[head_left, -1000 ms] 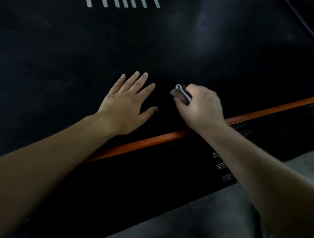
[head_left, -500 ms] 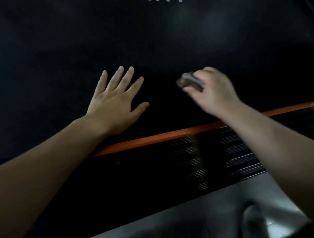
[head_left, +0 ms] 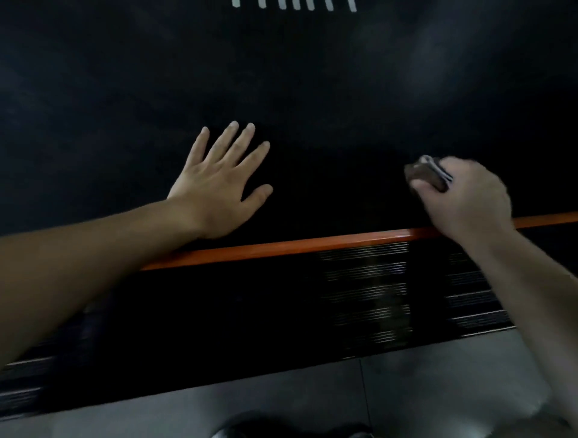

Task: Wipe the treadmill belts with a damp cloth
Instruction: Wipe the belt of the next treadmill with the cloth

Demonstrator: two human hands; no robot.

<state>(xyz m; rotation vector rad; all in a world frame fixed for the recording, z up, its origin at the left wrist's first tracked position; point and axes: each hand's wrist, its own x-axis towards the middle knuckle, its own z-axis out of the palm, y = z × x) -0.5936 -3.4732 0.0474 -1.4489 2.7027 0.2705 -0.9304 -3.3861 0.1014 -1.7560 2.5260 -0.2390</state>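
Observation:
The black treadmill belt fills the upper part of the head view. My left hand lies flat on the belt with its fingers spread, just beyond the orange edge strip. My right hand is at the right, fingers curled round a small folded cloth, brownish with a pale edge, which it holds down against the belt. Most of the cloth is hidden inside the hand.
An orange strip runs along the belt's near edge. Below it is a black ribbed side rail, then grey floor. White dash marks show at the top of the belt. A dark shoe tip is at the bottom.
My right hand has carried the cloth across the belt to the right, away from my left hand. My left hand has stayed flat on the belt.

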